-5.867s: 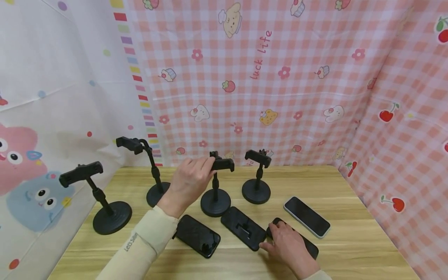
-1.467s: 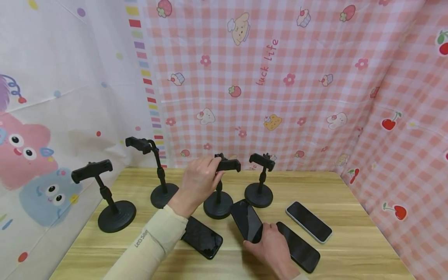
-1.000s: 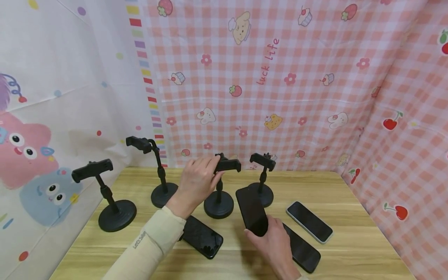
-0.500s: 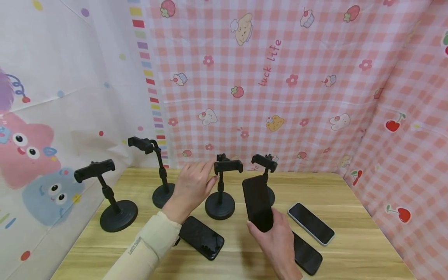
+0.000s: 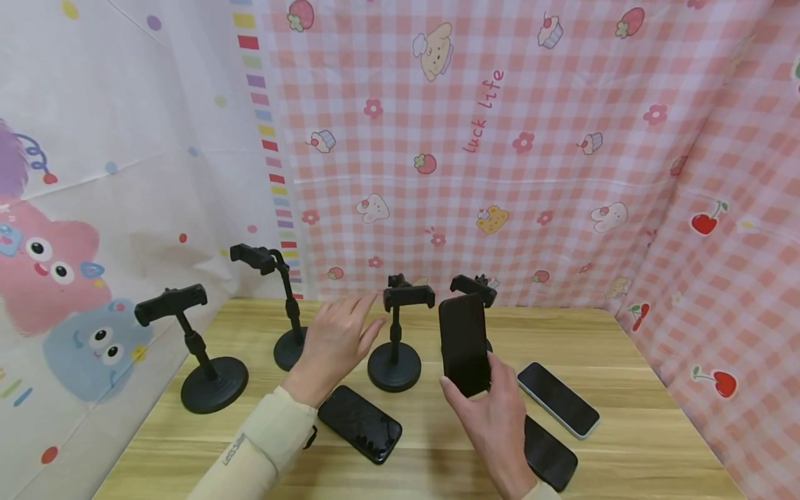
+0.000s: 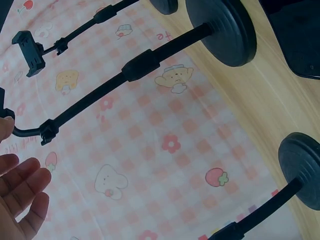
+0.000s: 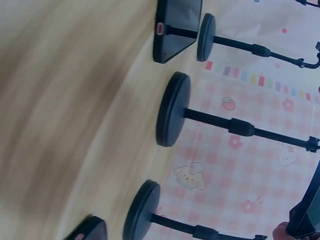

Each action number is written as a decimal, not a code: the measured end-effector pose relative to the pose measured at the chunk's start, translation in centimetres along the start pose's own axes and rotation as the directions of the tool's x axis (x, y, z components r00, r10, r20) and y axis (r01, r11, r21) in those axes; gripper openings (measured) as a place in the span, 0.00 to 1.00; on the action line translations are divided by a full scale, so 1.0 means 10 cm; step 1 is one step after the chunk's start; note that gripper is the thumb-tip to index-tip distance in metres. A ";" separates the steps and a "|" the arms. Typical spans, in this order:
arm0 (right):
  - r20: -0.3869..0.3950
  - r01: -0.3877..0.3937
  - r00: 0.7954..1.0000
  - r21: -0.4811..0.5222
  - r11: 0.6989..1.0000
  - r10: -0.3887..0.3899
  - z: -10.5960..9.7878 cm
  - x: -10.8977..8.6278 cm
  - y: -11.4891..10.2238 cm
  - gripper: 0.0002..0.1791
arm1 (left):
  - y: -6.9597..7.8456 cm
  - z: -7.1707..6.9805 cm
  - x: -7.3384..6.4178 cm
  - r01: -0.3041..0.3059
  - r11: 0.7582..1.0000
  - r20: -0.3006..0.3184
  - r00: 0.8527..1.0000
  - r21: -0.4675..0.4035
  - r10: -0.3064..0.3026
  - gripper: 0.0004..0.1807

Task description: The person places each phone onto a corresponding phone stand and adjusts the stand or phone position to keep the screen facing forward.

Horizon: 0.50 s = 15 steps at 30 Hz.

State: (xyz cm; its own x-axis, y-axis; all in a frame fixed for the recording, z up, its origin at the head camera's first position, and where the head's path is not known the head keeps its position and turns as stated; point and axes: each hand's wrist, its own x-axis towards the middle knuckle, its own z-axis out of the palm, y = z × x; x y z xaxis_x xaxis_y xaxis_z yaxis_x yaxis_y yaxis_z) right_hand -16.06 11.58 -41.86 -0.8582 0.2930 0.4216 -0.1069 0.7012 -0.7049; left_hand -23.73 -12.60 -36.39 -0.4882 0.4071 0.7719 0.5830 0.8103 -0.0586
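My right hand [image 5: 496, 420] grips a black smartphone [image 5: 464, 344] by its lower end, raised above the table with the dark screen facing me. In the right wrist view only a fingertip [image 7: 281, 232] and a corner of that phone [image 7: 306, 212] show. Just left of the middle phone stand's clamp [image 5: 409, 297], my left hand [image 5: 337, 337] hovers with loosely extended fingers and holds nothing. The left wrist view has the left hand [image 6: 22, 195] close to that clamp; whether the thumb touches it I cannot tell. Behind the held phone, the right stand [image 5: 473, 286] is partly hidden.
Two more black stands stand on the left, one nearer [image 5: 214, 385] and one farther back [image 5: 292, 347]. Phones lie on the wooden table [image 5: 400, 479]: one left of centre [image 5: 360, 423], one partly under my right hand [image 5: 550, 453], one light-edged [image 5: 558, 399]. Patterned cloth hangs behind.
My right hand has picked up the phone that lay in the middle and raised it toward the right stand, tilting it upright. The left hand has let go of the middle clamp and moved left.
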 end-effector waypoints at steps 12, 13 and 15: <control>-0.055 0.109 0.993 0.086 0.990 -0.104 0.06 0.05 -0.20 0.43 | -0.01 -0.02 -0.03 -0.030 0.997 -0.082 0.996 -0.074 0.023 0.29; -0.057 0.110 0.993 0.094 0.989 -0.105 0.07 0.05 -0.21 0.44 | -0.01 -0.02 -0.03 -0.032 0.997 -0.089 0.996 -0.076 0.025 0.29; -0.062 0.115 0.992 0.111 0.987 -0.109 0.08 0.05 -0.23 0.45 | -0.01 -0.02 -0.03 -0.034 0.996 -0.094 0.995 -0.081 0.026 0.28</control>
State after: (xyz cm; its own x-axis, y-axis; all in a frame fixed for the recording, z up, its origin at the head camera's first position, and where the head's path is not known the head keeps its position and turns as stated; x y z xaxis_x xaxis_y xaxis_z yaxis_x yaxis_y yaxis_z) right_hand -16.68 9.62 -40.49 -0.8084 0.2548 0.5307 -0.2605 0.6535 -0.7106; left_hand -23.49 -12.91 -36.47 -0.4097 0.3869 0.8261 0.6496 0.7595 -0.0335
